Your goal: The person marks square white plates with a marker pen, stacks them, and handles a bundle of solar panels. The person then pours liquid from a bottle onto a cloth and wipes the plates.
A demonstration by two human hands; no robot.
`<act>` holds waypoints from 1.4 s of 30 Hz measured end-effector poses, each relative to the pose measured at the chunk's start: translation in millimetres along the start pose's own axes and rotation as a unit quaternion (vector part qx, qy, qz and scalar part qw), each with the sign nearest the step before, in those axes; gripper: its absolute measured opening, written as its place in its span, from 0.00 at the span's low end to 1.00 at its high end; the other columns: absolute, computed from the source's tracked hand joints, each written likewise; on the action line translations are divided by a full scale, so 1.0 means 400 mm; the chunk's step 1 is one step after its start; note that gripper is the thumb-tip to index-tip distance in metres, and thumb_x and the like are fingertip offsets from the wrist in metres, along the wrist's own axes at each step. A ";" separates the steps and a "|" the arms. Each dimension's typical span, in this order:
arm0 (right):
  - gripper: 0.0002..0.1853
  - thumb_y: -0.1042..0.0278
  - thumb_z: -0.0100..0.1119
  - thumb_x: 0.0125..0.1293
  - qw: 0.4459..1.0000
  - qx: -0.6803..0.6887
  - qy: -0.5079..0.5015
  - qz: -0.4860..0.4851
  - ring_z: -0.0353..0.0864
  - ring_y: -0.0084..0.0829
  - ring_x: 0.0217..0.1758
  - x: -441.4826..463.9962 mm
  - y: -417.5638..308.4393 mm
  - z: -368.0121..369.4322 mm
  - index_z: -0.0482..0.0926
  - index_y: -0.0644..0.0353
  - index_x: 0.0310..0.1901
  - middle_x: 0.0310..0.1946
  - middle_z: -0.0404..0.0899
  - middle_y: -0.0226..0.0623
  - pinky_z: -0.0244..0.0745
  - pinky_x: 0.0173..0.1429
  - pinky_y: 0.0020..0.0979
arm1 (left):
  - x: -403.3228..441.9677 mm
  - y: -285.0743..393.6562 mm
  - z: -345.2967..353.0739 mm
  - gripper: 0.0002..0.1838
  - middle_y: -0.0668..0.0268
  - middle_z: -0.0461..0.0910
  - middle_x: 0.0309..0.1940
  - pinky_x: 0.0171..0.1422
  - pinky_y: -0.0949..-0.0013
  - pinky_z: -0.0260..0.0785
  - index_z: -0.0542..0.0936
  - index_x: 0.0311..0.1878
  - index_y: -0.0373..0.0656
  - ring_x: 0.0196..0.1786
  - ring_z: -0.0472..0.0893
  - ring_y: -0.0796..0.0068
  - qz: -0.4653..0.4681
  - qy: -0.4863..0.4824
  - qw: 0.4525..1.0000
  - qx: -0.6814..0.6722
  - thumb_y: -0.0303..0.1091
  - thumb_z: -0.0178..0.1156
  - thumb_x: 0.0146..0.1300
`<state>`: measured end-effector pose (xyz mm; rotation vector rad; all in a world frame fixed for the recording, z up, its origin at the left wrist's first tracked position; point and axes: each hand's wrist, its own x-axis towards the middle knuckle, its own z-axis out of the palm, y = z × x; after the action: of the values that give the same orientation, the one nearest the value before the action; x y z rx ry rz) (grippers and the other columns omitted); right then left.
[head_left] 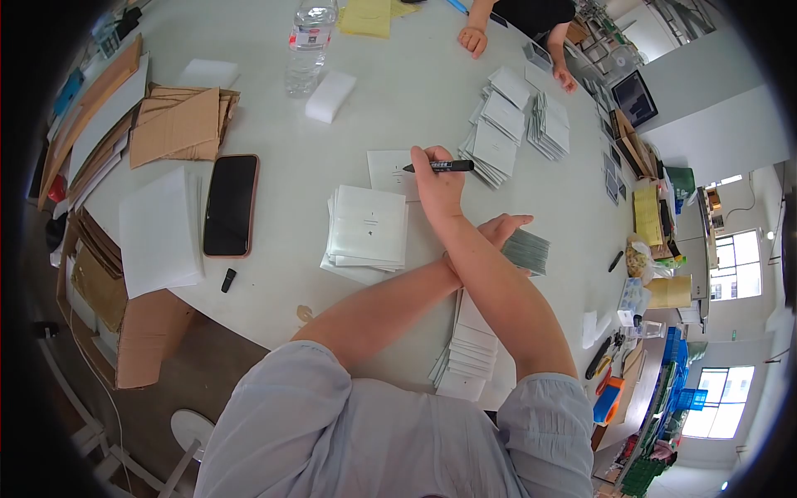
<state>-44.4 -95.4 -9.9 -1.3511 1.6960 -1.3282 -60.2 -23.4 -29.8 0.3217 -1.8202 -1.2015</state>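
My forearms cross, the right one over the left. In my right hand point(438, 184) is a black marker point(451, 166), its tip pointing left above a single white square point(386, 170). My left hand point(501, 229), partly hidden by my right forearm, is at the upper left edge of a stack of thin plates point(528, 252) with greenish edges; one finger stretches out over it. Left of my right hand lies a pile of white squares point(367, 226) with small printed marks. A fanned row of white squares point(465, 353) lies below my forearms.
A phone point(231, 205), black cap point(228, 280), white sheets point(158, 232) and cardboard point(178, 124) are at left. A bottle point(309, 50) and foam block point(330, 96) stand farther back. More square piles point(498, 124) lie near another person's hands point(473, 40). Tools point(610, 398) lie right.
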 end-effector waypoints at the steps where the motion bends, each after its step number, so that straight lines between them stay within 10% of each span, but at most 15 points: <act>1: 0.14 0.61 0.62 0.58 1.000 -0.001 -0.001 0.005 0.66 0.16 0.18 0.000 -0.002 0.000 0.73 0.60 0.23 0.15 0.70 0.25 0.61 0.24 0.24 | 0.000 0.000 0.000 0.46 0.53 0.60 0.65 0.64 0.59 0.62 0.54 0.64 0.36 0.62 0.67 0.56 0.000 0.000 1.000 0.000 0.44 0.71 0.49; 37: 0.15 0.58 0.62 0.58 0.995 -0.064 0.025 -0.075 0.71 0.28 0.19 0.016 0.015 0.008 0.75 0.63 0.25 0.15 0.73 0.35 0.67 0.28 0.31 | 0.002 -0.007 0.006 0.46 0.53 0.67 0.55 0.57 0.61 0.65 0.56 0.67 0.42 0.55 0.70 0.61 0.018 0.051 0.998 -0.017 0.40 0.72 0.48; 42: 0.15 0.58 0.63 0.59 0.999 -0.023 0.009 -0.027 0.67 0.17 0.17 0.050 0.045 0.013 0.75 0.61 0.24 0.13 0.70 0.26 0.62 0.23 0.23 | -0.001 -0.008 0.001 0.47 0.54 0.63 0.61 0.64 0.61 0.61 0.54 0.68 0.40 0.62 0.66 0.59 -0.009 0.043 0.999 -0.010 0.43 0.71 0.49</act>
<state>-52.4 -116.1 -26.0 -1.4238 1.7244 -1.3419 -61.1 -24.6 -32.5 0.3736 -1.7329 -1.2000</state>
